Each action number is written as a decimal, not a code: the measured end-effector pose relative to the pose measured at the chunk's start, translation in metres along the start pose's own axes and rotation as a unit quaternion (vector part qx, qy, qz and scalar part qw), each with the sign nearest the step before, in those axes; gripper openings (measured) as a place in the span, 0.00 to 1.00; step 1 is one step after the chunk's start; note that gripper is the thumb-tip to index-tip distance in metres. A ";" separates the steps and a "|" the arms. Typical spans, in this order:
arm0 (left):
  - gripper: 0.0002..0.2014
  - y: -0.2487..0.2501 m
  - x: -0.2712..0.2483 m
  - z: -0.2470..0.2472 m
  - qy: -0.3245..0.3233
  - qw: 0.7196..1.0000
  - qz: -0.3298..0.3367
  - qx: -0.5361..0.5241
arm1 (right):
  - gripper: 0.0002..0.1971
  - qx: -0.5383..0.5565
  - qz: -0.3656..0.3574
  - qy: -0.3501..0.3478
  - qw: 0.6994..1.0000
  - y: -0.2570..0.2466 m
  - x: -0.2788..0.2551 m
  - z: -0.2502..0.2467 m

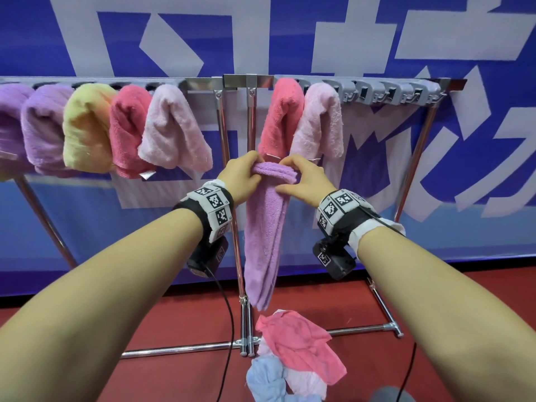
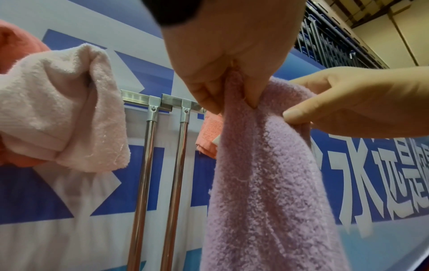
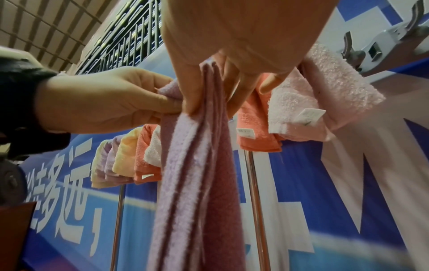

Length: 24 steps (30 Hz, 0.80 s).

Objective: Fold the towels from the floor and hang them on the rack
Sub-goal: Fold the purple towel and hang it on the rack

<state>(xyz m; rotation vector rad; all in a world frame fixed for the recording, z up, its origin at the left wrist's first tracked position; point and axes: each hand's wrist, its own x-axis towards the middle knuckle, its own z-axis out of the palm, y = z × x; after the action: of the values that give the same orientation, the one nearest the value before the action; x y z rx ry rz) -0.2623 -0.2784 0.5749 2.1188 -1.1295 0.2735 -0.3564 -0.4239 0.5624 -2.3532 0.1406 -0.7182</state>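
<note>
A folded purple towel (image 1: 265, 242) hangs in a long narrow strip in front of the rack's middle posts. My left hand (image 1: 250, 173) grips its top fold from the left and my right hand (image 1: 291, 177) pinches it from the right. In the left wrist view my left hand (image 2: 228, 102) pinches the purple towel (image 2: 267, 183). In the right wrist view my right hand (image 3: 206, 99) clamps the layered edges of the purple towel (image 3: 197, 183). The metal rack (image 1: 203, 82) stands just behind, carrying several folded towels.
Right of the posts hang a coral towel (image 1: 282, 117) and a light pink towel (image 1: 322, 120). Beyond them are bare grey clips (image 1: 391, 92). On the red floor lie a crumpled pink towel (image 1: 298, 346) and a blue one (image 1: 266, 381). A blue banner backs the rack.
</note>
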 end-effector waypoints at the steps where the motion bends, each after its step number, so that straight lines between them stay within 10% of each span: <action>1: 0.11 0.000 -0.001 -0.001 0.006 1.000 -0.001 -0.004 | 0.26 -0.030 -0.001 -0.019 0.999 -0.002 0.000 0.000; 11: 0.14 -0.002 -0.009 -0.018 -0.010 0.999 0.040 0.004 | 0.12 -0.147 -0.029 0.037 0.988 -0.021 0.005 0.003; 20: 0.25 0.002 -0.017 -0.002 0.033 0.990 -0.082 -0.113 | 0.15 0.054 0.004 0.161 0.985 -0.037 0.008 0.000; 24: 0.14 0.002 -0.017 0.011 0.040 0.989 -0.099 -0.101 | 0.18 0.117 0.014 0.200 0.973 -0.031 0.016 -0.007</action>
<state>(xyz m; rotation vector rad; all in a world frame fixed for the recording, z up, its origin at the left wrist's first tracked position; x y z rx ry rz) -0.2754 -0.2761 0.5597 2.0034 -0.8559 0.1433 -0.3491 -0.4082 0.5934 -1.9568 0.2481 -1.1261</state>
